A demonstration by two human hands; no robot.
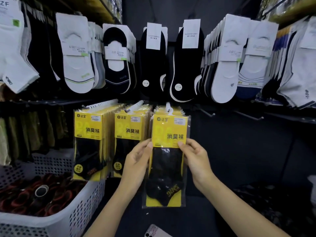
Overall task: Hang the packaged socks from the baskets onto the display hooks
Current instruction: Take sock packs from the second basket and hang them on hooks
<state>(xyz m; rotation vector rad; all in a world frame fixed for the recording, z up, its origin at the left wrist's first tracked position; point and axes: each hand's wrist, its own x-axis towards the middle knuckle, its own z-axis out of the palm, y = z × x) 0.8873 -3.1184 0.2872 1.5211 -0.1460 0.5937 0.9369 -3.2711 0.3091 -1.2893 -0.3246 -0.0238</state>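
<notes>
A yellow pack of black socks (168, 161) hangs in front of me at the third display hook (168, 106), its top at the hook's white tip. My left hand (136, 163) pinches the pack's left edge, and my right hand (195, 156) pinches its right edge, thumbs on the front. More yellow packs hang behind it. Two full rows of the same packs (89, 142) (130, 134) hang on hooks to the left. A white perforated basket (71, 211) at lower left holds red-and-black packaged items.
Rows of white and black low-cut socks (153, 60) hang on the upper rail. Bare hooks (207, 114) stick out to the right of the pack. Olive socks hang at far left. A phone (153, 231) lies below my arms. A dark heap (273, 202) sits at lower right.
</notes>
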